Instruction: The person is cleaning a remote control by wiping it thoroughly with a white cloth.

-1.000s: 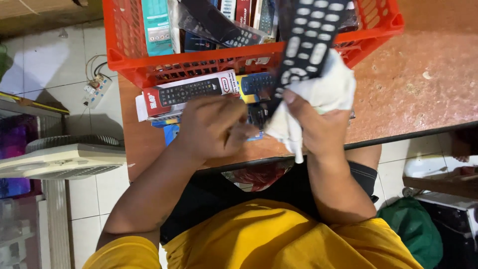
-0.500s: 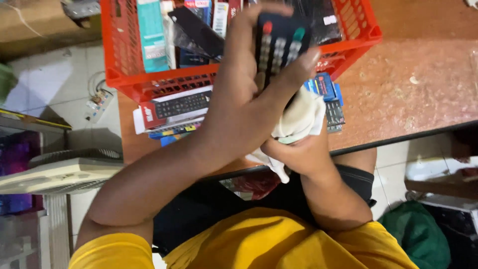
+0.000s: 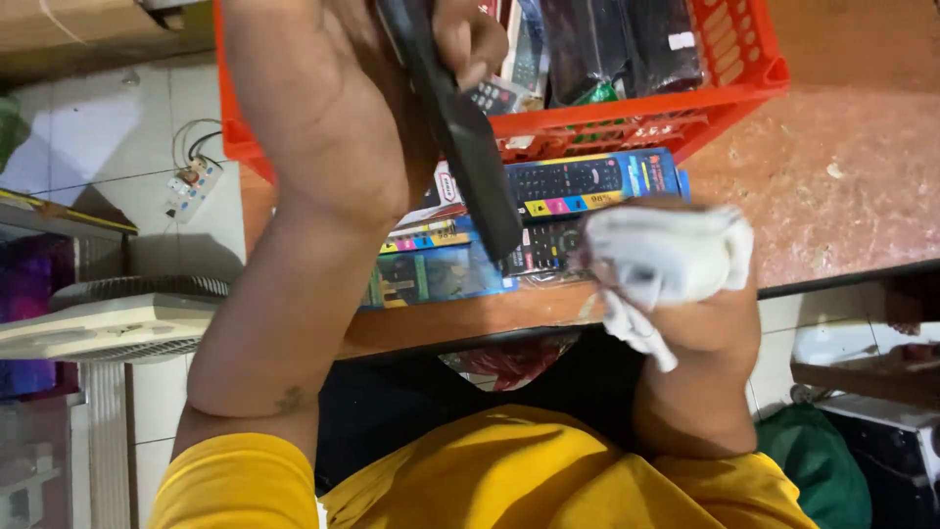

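My left hand is raised close to the camera and grips a long black remote control, seen edge-on and slanting down to the right. My right hand sits lower, just right of the remote's lower end, closed around a crumpled white cloth. Under both hands, boxed remotes in blue packaging lie on the brown table.
An orange plastic crate holding several remotes stands at the table's far side. On the tiled floor at left lie a white fan and a power strip. A green bag sits at lower right.
My left hand has taken the remote and lifted it toward the camera, turning it edge-on. My right hand, with the cloth, has let go of it and dropped lower.
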